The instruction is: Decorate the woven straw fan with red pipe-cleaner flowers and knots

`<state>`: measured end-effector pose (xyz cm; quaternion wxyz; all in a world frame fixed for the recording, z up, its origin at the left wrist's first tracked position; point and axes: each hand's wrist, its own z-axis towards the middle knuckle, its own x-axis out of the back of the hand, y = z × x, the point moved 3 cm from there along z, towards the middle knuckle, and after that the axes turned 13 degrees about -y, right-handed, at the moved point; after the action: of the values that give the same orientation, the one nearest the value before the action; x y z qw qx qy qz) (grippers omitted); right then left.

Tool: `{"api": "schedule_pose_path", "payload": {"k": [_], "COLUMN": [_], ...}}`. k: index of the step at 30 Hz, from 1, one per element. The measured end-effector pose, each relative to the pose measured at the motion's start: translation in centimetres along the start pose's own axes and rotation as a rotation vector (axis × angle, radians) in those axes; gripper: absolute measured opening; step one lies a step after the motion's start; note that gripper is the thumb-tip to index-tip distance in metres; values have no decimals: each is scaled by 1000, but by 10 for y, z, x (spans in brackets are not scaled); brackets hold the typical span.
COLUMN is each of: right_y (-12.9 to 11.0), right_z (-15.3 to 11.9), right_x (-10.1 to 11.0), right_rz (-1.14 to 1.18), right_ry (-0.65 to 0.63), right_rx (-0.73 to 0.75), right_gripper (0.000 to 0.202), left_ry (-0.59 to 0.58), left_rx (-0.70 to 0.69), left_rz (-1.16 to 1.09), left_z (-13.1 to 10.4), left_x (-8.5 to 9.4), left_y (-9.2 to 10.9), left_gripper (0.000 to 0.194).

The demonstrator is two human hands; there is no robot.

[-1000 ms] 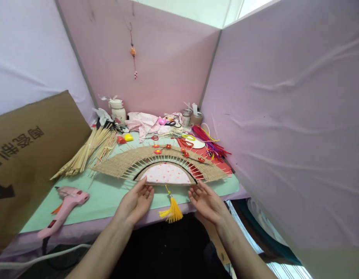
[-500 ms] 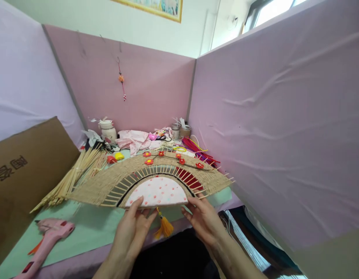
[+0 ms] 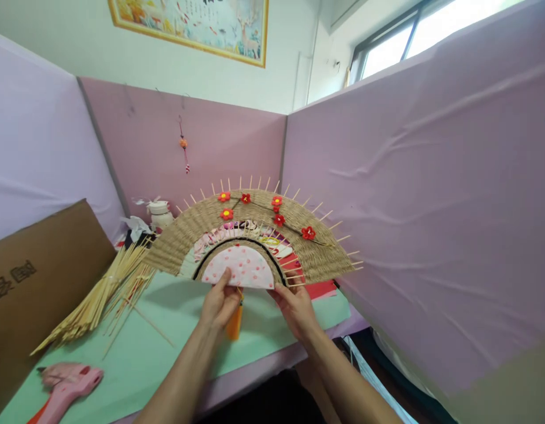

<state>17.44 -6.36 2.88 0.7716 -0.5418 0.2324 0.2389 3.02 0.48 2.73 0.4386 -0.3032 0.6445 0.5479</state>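
Note:
A woven fan (image 3: pixel 190 222) on thin sticks is held up over the table, its broad face toward me. Red flowers on a dark twig decorate the band, and a white half-round patch with pink dots covers the base. My left hand (image 3: pixel 220 300) grips the lower edge left of centre, thumb on the dotted patch. At the right end of that patch, my right hand (image 3: pixel 296 306) pinches the base, its fingers partly hidden behind the fan. Between the hands an orange tassel (image 3: pixel 234 321) hangs from the bottom edge. Stick ends jut from the outer rim.
A pink glue gun (image 3: pixel 69 388) lies at the front left of the green tabletop (image 3: pixel 140 347). Behind it are a bundle of thin sticks (image 3: pixel 93 294) and a cardboard box (image 3: pixel 43 282). A white bottle (image 3: pixel 160 214) stands at the back; purple partitions (image 3: pixel 409 206) enclose the table.
Both hands have raised the fan and tilted it more upright, so its face shows fully. The tassel now hangs over the table. My view has tipped upward.

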Motion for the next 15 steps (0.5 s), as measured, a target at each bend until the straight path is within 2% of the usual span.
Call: {"api": "schedule_pose_path", "payload": {"k": [2, 4, 6, 8, 10, 11, 13, 15], "right_y": [3, 5, 3, -8, -32, -47, -75, -92], "right_z": [11, 10, -1, -14, -19, -18, -8, 10], "right_x": [7, 15, 22, 21, 14, 8, -7, -19], "right_rz": [-78, -229, -458, -716, -985, -1142, -1434, -1657], "right_ry": [-26, -52, -112, -293, -355, -351, -331, -332], "right_rx": [-5, -100, -218, -294, -169, -39, 219, 402], "right_gripper": [43, 47, 38, 20, 14, 15, 21, 29], "left_ry": [-45, -72, -71, -55, -49, -53, -60, -52], "left_rx": [17, 31, 36, 37, 37, 34, 28, 31], "left_rz": [-40, -54, -53, -51, -61, -69, -81, -82], "left_z": [23, 38, 46, 48, 48, 48, 48, 47], "left_x": [0, 4, 10, 16, 22, 24, 27, 29], "left_y": [-2, -4, -6, -8, -9, -10, -10, -10], "left_gripper": [31, 30, 28, 25, 21, 20, 19, 19]}}
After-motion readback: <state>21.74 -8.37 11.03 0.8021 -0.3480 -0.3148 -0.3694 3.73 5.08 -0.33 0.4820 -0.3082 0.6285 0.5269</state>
